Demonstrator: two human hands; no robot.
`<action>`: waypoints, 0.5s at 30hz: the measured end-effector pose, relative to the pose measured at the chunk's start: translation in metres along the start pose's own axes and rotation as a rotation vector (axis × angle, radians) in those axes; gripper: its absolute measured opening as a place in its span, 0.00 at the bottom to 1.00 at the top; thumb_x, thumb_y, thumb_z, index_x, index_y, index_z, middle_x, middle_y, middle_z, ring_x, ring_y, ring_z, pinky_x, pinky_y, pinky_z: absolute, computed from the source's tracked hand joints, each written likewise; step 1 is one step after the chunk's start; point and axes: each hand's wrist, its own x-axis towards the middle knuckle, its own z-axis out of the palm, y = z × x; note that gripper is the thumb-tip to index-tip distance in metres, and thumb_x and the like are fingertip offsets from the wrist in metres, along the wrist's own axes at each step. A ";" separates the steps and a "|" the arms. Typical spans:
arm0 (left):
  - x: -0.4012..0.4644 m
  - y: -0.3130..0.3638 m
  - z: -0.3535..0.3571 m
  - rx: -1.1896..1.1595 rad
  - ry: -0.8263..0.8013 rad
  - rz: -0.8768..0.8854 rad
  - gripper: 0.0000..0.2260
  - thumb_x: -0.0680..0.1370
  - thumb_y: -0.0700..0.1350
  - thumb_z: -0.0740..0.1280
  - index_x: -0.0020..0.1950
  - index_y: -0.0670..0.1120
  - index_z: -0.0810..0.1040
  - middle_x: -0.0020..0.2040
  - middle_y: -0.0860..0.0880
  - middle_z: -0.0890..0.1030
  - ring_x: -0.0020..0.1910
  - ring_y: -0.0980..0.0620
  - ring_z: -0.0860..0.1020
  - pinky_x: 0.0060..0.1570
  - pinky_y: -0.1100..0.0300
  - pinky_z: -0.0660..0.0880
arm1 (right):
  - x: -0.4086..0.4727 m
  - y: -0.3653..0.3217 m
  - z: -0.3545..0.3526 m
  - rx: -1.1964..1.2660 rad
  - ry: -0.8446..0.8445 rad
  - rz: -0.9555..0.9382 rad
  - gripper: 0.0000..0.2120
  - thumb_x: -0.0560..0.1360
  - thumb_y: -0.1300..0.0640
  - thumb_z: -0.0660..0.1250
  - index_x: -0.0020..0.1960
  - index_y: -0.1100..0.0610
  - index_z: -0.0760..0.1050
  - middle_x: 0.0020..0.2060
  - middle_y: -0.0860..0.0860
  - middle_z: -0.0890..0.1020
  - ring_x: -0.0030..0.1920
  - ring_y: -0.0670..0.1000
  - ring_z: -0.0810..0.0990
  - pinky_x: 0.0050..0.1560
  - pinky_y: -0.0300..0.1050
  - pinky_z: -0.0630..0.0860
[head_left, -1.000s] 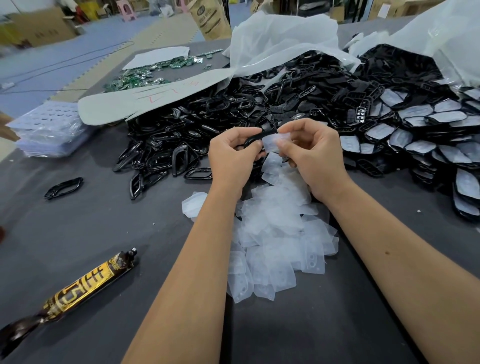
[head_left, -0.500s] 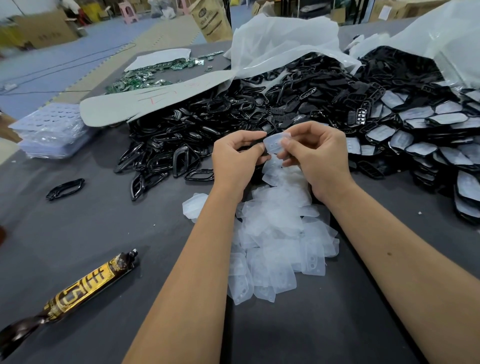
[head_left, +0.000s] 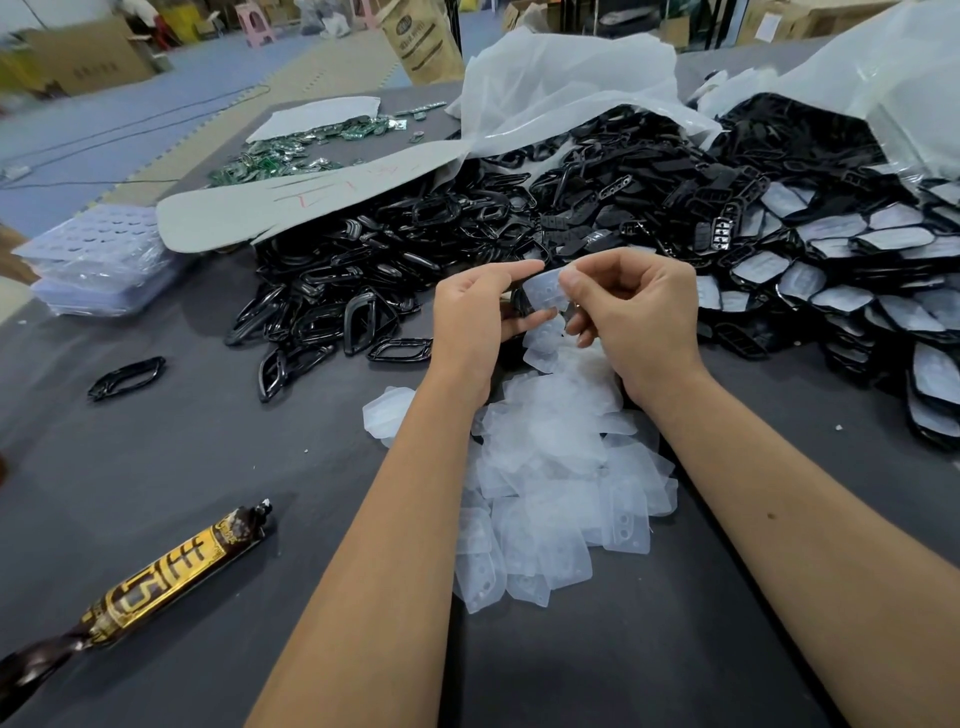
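- My right hand (head_left: 641, 312) pinches a translucent pad (head_left: 541, 292) between thumb and forefinger, its other fingers curled in.
- My left hand (head_left: 480, 319) takes the pad's other edge, with the forefinger stretched over the top and the thumb underneath.
- Something dark shows in the gap between those left fingers, but it is too hidden to tell what it is.
- The pad is held up between both hands, above the table (head_left: 649, 649).
- A heap of matching pads (head_left: 561, 467) lies just below the hands, between my forearms.
- Black frames (head_left: 358, 296) are piled beyond the left hand.
- Black shells with pale film (head_left: 831, 249) spread beyond the right hand.
- A single frame (head_left: 127, 375) lies well left of the left hand.
- A gold-and-black tube (head_left: 156, 587) lies left of my left forearm.
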 end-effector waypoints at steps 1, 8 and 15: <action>0.000 0.000 0.000 0.000 -0.005 -0.004 0.14 0.73 0.42 0.65 0.49 0.39 0.88 0.54 0.38 0.86 0.45 0.44 0.86 0.43 0.56 0.83 | 0.000 0.000 0.000 0.001 0.000 -0.001 0.03 0.75 0.60 0.77 0.43 0.57 0.84 0.32 0.55 0.85 0.27 0.55 0.82 0.26 0.42 0.76; 0.001 -0.003 0.001 0.071 -0.036 0.036 0.11 0.80 0.32 0.65 0.51 0.40 0.87 0.51 0.38 0.86 0.47 0.46 0.86 0.46 0.55 0.83 | -0.002 -0.001 0.003 -0.144 0.083 -0.018 0.10 0.74 0.57 0.78 0.40 0.58 0.80 0.29 0.54 0.84 0.25 0.54 0.83 0.23 0.41 0.74; 0.000 -0.007 0.000 0.127 -0.071 0.096 0.13 0.77 0.28 0.70 0.52 0.44 0.86 0.48 0.41 0.88 0.45 0.46 0.87 0.48 0.57 0.84 | -0.003 -0.003 0.003 -0.195 0.111 0.005 0.10 0.75 0.56 0.77 0.40 0.59 0.80 0.31 0.54 0.85 0.24 0.52 0.82 0.23 0.40 0.72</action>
